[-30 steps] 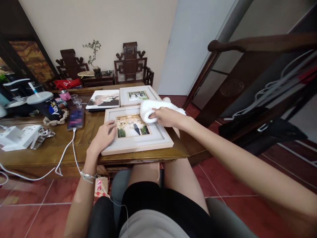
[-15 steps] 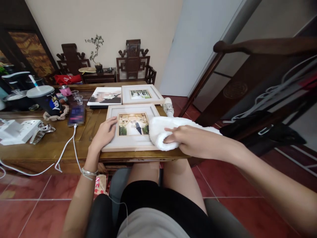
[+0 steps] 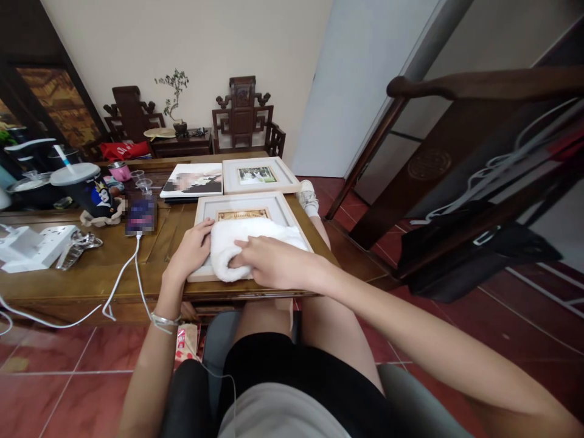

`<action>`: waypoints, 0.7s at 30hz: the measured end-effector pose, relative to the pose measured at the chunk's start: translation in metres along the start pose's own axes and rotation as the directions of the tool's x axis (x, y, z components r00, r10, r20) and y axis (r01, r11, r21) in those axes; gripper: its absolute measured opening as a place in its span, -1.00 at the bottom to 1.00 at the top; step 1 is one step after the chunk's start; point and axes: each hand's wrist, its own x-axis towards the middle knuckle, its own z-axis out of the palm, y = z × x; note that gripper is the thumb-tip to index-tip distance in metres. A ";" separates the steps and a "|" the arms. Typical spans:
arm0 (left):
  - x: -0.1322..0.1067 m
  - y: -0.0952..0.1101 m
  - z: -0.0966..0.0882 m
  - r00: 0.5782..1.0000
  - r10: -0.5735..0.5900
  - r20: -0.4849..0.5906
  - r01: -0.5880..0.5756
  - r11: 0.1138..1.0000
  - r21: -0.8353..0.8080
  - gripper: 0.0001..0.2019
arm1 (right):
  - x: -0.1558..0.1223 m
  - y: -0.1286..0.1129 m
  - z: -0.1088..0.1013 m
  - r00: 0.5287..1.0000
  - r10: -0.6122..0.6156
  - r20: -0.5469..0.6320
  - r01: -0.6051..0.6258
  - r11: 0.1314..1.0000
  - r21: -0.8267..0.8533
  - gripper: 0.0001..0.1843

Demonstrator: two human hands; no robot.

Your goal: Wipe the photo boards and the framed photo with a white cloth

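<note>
A light wooden picture frame (image 3: 292,213) with a white mat lies flat at the table's front edge. My right hand (image 3: 278,258) is closed on a folded, fluffy white cloth (image 3: 232,237), pressing it onto the frame's front. The cloth covers most of the photo, leaving only its top strip visible. Over the frame's left edge curls my left hand (image 3: 194,246), gripping it, its fingertips beside the cloth. Behind lie a second framed photo (image 3: 258,175) and a photo panel (image 3: 194,179) on top of something dark.
On the wooden table (image 3: 137,274), to the left, are a phone (image 3: 140,214) with a white cable, a dark cup (image 3: 91,188) with a straw, a white power strip (image 3: 39,246) and a small pink cup (image 3: 119,171). A dark wooden chair (image 3: 438,164) stands at right.
My right hand has slid the white cloth leftward across the frame, from its right side to near my left hand, covering the photo. My left hand has stayed at the frame's left edge.
</note>
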 end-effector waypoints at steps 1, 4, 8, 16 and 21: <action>0.000 0.000 0.000 1.000 0.002 -0.002 -0.002 1.000 0.003 -0.62 | -0.005 0.002 0.000 1.000 0.007 -0.011 -0.007 1.000 -0.014 -0.51; 0.000 -0.001 0.002 1.000 -0.005 -0.002 0.005 1.000 0.012 -0.63 | -0.030 0.014 0.001 0.998 0.067 -0.003 -0.067 0.995 -0.070 -0.49; 0.000 0.002 0.001 1.000 -0.016 0.022 0.015 1.000 0.025 -0.65 | -0.071 0.036 0.002 0.977 0.211 0.020 -0.207 0.971 -0.123 -0.48; 0.000 0.003 -0.001 0.999 0.003 0.046 -0.005 0.999 0.041 -0.67 | -0.088 0.060 0.012 0.907 0.419 -0.042 -0.412 0.865 -0.287 -0.38; 0.000 0.000 0.001 1.000 -0.010 0.017 0.010 1.000 0.001 -0.65 | -0.037 0.092 0.010 0.881 0.388 -0.270 -0.464 0.817 -0.342 -0.43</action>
